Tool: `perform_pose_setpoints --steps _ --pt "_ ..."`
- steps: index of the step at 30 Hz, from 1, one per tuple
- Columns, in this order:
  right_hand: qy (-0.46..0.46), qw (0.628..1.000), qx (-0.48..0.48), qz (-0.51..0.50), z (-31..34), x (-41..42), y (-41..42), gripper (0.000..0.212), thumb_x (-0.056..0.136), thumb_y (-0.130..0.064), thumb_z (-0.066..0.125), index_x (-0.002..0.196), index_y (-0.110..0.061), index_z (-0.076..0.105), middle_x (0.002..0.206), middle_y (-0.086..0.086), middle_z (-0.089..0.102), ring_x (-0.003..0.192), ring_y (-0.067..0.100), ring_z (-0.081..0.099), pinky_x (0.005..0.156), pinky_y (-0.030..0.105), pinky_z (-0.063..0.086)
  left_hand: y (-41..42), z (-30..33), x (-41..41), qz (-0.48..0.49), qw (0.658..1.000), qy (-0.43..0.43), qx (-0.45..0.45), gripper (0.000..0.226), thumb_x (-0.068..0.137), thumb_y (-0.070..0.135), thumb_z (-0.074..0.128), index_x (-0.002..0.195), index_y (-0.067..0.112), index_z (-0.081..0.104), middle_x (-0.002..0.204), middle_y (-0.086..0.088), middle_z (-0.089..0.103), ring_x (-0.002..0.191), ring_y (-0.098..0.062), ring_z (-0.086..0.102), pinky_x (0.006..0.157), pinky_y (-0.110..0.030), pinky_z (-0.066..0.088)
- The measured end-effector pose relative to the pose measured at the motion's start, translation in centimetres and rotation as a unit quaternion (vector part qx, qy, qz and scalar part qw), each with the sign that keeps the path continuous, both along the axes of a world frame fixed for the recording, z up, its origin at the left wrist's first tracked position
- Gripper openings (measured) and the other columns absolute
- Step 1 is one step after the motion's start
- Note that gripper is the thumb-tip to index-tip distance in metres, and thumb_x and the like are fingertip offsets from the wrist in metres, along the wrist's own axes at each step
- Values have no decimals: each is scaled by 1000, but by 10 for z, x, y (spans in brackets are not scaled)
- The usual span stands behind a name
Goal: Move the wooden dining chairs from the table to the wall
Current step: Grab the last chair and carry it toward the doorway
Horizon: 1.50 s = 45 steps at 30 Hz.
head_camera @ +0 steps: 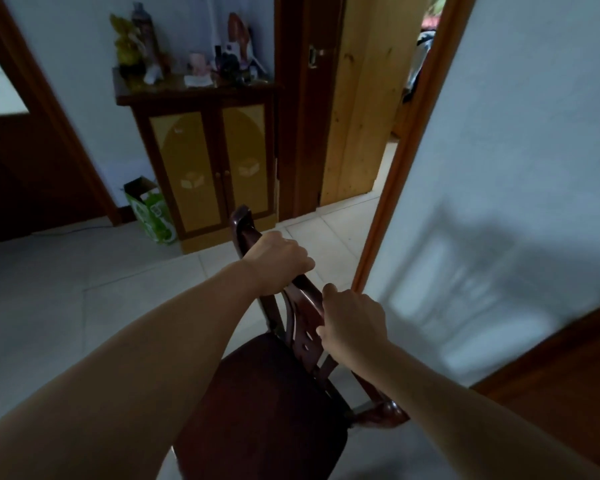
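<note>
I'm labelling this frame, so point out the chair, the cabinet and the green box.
chair (257, 403): head view, on the seat.
cabinet (184, 161): head view, left door panel.
green box (153, 216): head view, its front face.

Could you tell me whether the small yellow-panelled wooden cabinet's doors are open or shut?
Shut: both doors of the yellow-panelled wooden cabinet sit flush, knobs side by side.

Chair (267, 393): dark reddish-brown wood, rounded seat, carved open backrest. You see it tilted, seat at 6 o'clock, top rail running toward 12. Wall (520, 133): pale, just beside, at 3 o'clock.
</note>
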State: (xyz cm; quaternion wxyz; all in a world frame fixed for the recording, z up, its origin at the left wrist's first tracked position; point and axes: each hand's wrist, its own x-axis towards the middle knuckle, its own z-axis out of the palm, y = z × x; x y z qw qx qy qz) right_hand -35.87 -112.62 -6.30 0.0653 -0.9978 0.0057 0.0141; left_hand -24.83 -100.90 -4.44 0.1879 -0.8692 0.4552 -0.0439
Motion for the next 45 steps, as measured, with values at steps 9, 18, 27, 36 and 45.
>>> perform_pose_setpoints --steps 9,18,27,36,45 --pt "-9 997 12 -77 -1 45 -146 34 83 -25 66 110 -15 48 83 0 62 77 22 64 59 31 38 -162 -2 65 -61 998 -9 33 18 80 8 61 90 19 51 70 5 42 70 -18 51 59 -33 34" --pt "13 989 15 -145 -22 90 -280 27 85 -24 64 104 -15 47 83 -1 61 80 22 64 59 30 37 -304 -21 117 -102 994 12 41 22 83 2 50 98 17 55 86 1 59 81 -21 59 62 -33 36" --pt "27 978 0 -206 -55 116 -360 39 90 -32 61 121 -16 45 104 4 67 92 24 67 66 33 47 -394 -51 145 -106 993 54 8 21 88 11 51 106 16 60 95 -3 64 91 -23 62 70 -34 45" --pt "14 976 -16 -215 -68 125 -386 22 95 -21 53 114 -12 46 97 6 72 86 26 70 62 33 48 -424 -73 153 -107 993 33 -49 27 92 17 47 116 20 59 115 -1 65 108 -19 59 91 -33 45" --pt "17 970 1 -242 -77 126 -390 28 97 -16 47 122 -5 41 109 12 67 89 24 68 71 36 56 -428 -81 147 -67 989 87 -98 38 89 17 51 127 17 46 127 -5 57 118 -24 53 92 -37 44"
